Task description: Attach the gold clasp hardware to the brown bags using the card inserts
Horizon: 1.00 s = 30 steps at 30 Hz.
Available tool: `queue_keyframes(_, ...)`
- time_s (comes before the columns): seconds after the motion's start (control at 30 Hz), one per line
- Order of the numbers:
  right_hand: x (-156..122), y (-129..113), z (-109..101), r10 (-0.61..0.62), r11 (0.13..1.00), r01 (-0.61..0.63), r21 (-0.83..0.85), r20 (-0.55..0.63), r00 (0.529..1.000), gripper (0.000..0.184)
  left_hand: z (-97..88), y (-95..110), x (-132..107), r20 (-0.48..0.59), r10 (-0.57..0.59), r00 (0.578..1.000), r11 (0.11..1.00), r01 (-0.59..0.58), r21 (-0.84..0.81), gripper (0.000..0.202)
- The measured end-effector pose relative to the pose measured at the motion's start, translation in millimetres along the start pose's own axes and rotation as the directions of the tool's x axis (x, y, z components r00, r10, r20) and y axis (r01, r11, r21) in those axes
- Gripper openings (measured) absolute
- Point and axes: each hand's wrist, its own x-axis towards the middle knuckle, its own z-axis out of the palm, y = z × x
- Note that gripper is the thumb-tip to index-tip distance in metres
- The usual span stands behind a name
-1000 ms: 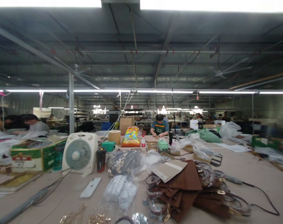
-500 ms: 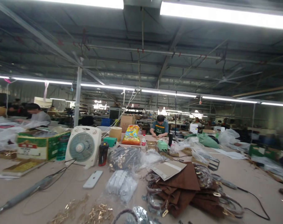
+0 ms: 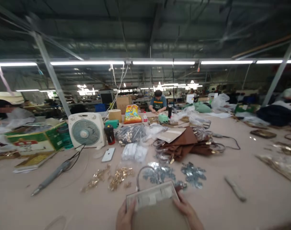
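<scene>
A beige, box-shaped handbag [image 3: 157, 215] lies at the bottom centre, its pale inside showing along the far edge. A dark curved handle [image 3: 138, 175] rises behind it. My left hand [image 3: 125, 215] grips the bag's left side, thumb on top. On the opposite side, my right hand [image 3: 188, 211] is closed round the edge. Just beyond the bag lie silvery metal pieces [image 3: 193, 174], partly in clear wrap, and small gold-coloured metal fittings [image 3: 120, 177]. The lower part of the bag is cut off by the frame.
Brown pieces with handles [image 3: 181, 143] are stacked in mid-table. A pen-shaped corded tool [image 3: 51, 175], a white phone [image 3: 108, 154] and a box fan [image 3: 86, 129] stand or lie to the left. A slim grey tool [image 3: 235, 188] lies right. A person [image 3: 158, 102] works across the table.
My view has tilted down and turned a little right. Both hands and the beige handbag have come into sight; earlier only the handle's top showed at the bottom edge.
</scene>
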Motion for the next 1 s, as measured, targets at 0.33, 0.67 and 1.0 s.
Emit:
queue_keyframes(0.33,12.2,33.3,-10.5,0.318,0.883,-0.28,0.376,-0.042,0.947,0.085,-5.9,-35.5,15.7,0.129,0.038,0.991,0.98,-0.012,-0.197,0.071)
queue_keyframes(0.67,10.8,26.6,-4.1,0.26,0.877,-0.213,0.432,-0.053,0.964,0.082,-1.0,-6.6,11.8,0.188,0.265,0.946,0.934,-0.3,0.192,0.048)
queue_keyframes(1.0,22.7,29.8,-11.9,0.204,0.936,-0.163,0.313,-0.103,0.973,0.057,1.7,-7.5,31.9,0.289,0.331,0.898,0.893,-0.397,0.212,0.044)
